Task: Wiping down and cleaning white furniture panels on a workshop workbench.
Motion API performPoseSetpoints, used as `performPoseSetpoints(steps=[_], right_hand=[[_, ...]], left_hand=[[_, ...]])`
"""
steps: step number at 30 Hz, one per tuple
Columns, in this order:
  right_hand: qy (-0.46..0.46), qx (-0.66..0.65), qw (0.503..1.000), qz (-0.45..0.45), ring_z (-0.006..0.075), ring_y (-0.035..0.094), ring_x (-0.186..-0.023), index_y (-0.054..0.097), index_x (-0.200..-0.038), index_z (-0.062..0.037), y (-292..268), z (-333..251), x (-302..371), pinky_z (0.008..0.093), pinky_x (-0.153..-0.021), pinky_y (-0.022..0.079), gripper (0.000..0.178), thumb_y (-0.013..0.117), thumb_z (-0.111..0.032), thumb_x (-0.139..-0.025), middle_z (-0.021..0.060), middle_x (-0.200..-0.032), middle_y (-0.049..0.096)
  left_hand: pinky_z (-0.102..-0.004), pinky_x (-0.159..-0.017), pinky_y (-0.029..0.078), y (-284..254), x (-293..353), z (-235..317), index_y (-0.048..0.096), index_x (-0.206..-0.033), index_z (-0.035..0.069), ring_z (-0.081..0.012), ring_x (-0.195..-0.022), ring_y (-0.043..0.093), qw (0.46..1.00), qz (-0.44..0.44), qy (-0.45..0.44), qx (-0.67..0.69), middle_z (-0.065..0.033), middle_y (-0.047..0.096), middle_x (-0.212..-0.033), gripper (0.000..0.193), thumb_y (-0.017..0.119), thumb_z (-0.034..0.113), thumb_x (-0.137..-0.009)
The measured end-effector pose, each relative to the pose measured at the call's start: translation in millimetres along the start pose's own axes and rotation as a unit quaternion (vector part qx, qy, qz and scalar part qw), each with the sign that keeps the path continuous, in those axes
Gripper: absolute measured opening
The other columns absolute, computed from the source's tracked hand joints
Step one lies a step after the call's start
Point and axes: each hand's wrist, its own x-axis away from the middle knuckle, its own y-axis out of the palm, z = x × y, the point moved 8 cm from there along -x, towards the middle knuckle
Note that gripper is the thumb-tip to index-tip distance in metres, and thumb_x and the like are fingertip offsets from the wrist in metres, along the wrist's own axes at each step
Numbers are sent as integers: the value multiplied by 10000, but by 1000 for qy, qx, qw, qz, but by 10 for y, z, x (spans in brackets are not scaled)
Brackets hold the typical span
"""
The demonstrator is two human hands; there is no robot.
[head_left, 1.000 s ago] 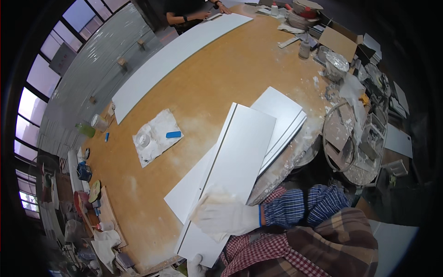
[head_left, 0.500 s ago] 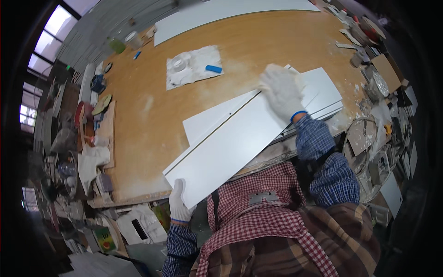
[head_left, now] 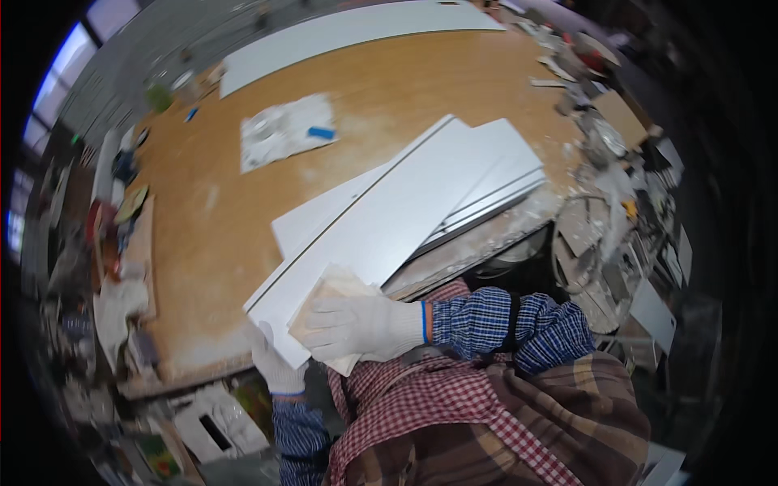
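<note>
A long white board [head_left: 387,209] with a groove along its far edge lies slanted over more white boards [head_left: 510,154] at the table's front. My left hand [head_left: 274,361], in a white knit glove, grips the near left corner of the top board. My gloved right hand [head_left: 356,326] presses a cream-coloured cloth [head_left: 344,285] onto the same end of that board, fingers lying over the cloth. Part of the cloth hangs past the board's near edge. The left fingers under the board are hidden.
Farther back on the wooden table [head_left: 203,243] lies a white sheet [head_left: 284,150] with a small round container and a blue block [head_left: 321,132]. A long white panel [head_left: 356,36] spans the far edge. Clutter and scraps line the right side; tools and rags crowd the left.
My right hand has swept from the board's far right end down to its near left end with the cloth. My left hand stays at the corner; the whole view has shifted.
</note>
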Motion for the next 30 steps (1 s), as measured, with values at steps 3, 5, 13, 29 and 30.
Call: performPoseSetpoints(steps=[3,5,13,29,30], right_hand=[[212,139,965,71,267,572,-1050,595,-1010,-100,-642,515,686,427,-949,450,268,609,-259,-795,88,-1030,579],[249,214,941,76,276,559,-1015,573,-991,-88,-1091,810,1238,433,-950,446,196,530,-222,-854,92,-1008,570],[486,344,800,72,326,520,-1112,608,-1111,-83,-2102,1504,2226,455,-988,394,307,604,-259,-860,125,-1139,573],[205,-39,978,22,356,602,-1072,664,-1042,-95,-217,463,271,462,-969,482,363,693,-211,-699,118,-1083,656],[197,-9,972,127,349,598,-1076,654,-1080,-106,-400,594,619,460,-984,479,390,693,-201,-704,110,-1104,651]], left_hand=[[-456,-1053,514,-144,-65,-70,409,-1476,9,-306,-1246,591,999,-16,-38,-20,-157,564,-1396,501,493,298,-1075],[-434,-1041,528,-127,-76,-55,423,-1461,8,-281,-1231,601,998,1,-49,-38,-141,573,-1382,483,517,272,-1067],[-416,-1040,525,-172,-99,32,424,-1467,19,-283,-1241,590,995,18,-41,-84,-127,555,-1404,502,449,349,-1089],[-420,-973,560,-233,-68,34,475,-1398,-10,-295,-1169,630,974,30,-80,-212,-165,600,-1313,551,428,440,-1085],[-420,-973,560,-120,-68,29,475,-1398,-10,-295,-1169,630,974,28,-83,-211,-165,600,-1313,551,428,440,-1085]])
